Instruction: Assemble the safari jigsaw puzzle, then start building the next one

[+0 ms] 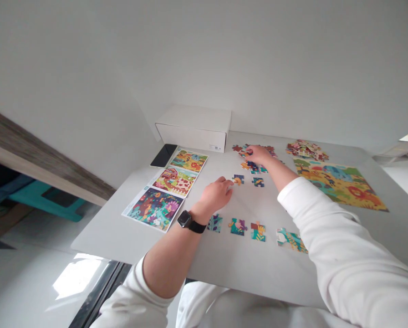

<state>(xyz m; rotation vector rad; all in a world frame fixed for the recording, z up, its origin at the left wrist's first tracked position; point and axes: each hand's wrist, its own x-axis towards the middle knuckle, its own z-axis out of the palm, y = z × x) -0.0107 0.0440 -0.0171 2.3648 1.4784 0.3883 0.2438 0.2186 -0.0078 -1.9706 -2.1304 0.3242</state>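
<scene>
My left hand (216, 195) rests low over the table, its fingers loosely bent and apart. Its fingertips reach the left edge of a dark blue and orange puzzle piece (238, 179) lying flat. Farther back, my right hand (259, 154) pinches at a puzzle piece (247, 153) in a loose heap of pieces; the fingers partly cover it. A second blue piece (258, 182) lies just right of the first. Nearer me, a spaced row holds a teal leafy piece (215, 223), a purple and green piece (237, 227), an orange-handed piece (258, 231) and joined pieces (292, 240).
Three picture cards, the nearest dark (155, 208), lie at the left beside a black phone (163, 155). A white box (193, 130) stands against the wall. At the right are an assembled yellow animal puzzle (340, 184) and another heap of pieces (306, 150).
</scene>
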